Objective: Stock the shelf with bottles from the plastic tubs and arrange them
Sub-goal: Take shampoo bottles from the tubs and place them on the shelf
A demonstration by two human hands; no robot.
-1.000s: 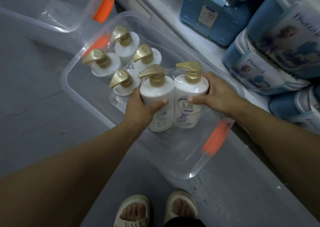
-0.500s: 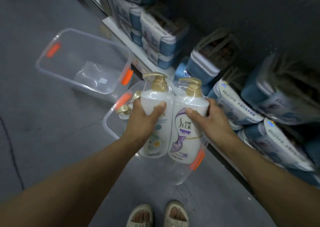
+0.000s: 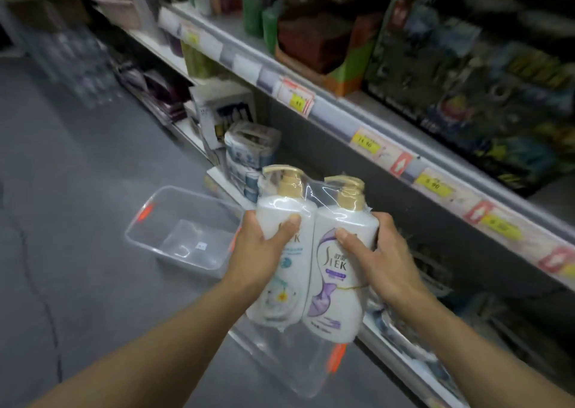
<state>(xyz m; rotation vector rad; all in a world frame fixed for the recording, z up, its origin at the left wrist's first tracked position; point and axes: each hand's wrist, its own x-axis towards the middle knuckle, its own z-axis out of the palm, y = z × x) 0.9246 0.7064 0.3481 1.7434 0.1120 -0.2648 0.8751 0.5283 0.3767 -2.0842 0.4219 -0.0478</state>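
1. Left hand [image 3: 264,249] grips the left bottle [image 3: 284,246] of a shrink-wrapped pair, thumb laid across its front and fingers curled round its side.
2. Right hand [image 3: 378,258] grips the right bottle [image 3: 337,277], thumb on the front near the purple label, fingers wrapped behind.
3. Both bottles are white with gold pump tops, upright and touching side by side inside one clear plastic wrap.
4. The pair is held in the air, in front of the shelf [image 3: 342,109] and below its front edge, above the floor [image 3: 77,221].
5. Directly under the pair, a clear tub [image 3: 298,364] with an orange handle stands on the floor against the foot of the shelving; its contents are hidden by the bottles and arms.
6. A second clear tub [image 3: 183,230], also with orange handles, sits on the floor to the left, near the first; a loose sheet of clear plastic lies in it.
7. The shelf edge carries yellow and red price tags [image 3: 295,96] along its strip.
8. Green bottles [image 3: 259,18] and dark packaged goods, blurred, stand on the shelf above.
9. Wrapped packs [image 3: 249,152] are stacked at floor level beyond the tubs, beside a white box [image 3: 217,112].
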